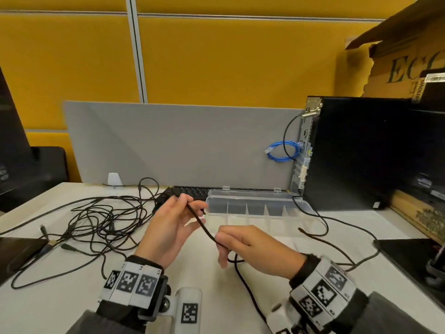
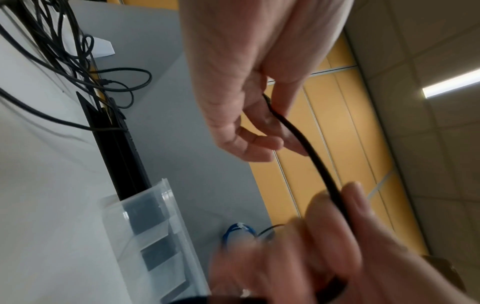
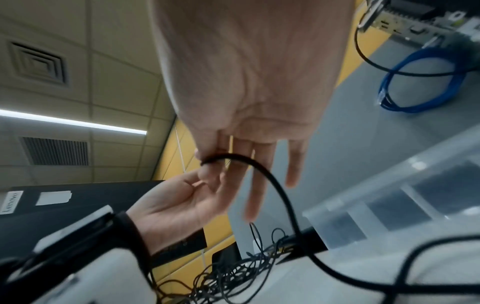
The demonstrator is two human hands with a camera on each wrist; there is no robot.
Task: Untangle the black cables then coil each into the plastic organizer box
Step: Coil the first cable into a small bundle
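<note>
Black cable (image 1: pixel 203 225), one thick strand, runs slantwise through the air between both hands: the left hand (image 1: pixel 168 222) pinches its upper end between thumb and fingers, and the right hand (image 1: pixel 250 247) pinches it lower down, the rest dropping toward the person. Just beyond the hands the one clear organizer box (image 1: pixel 255 208) lies open lengthwise across the desk (image 1: pixel 60 307). A tangle of thin black cables (image 1: pixel 103 220) sprawls left of the left hand, their number unclear.

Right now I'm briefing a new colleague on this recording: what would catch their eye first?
The two hands, left and right, hold a black cable stretched between them above the table. Left of them lies a tangle of thin black cables; behind the hands sits the open clear box, its compartments empty.
</note>
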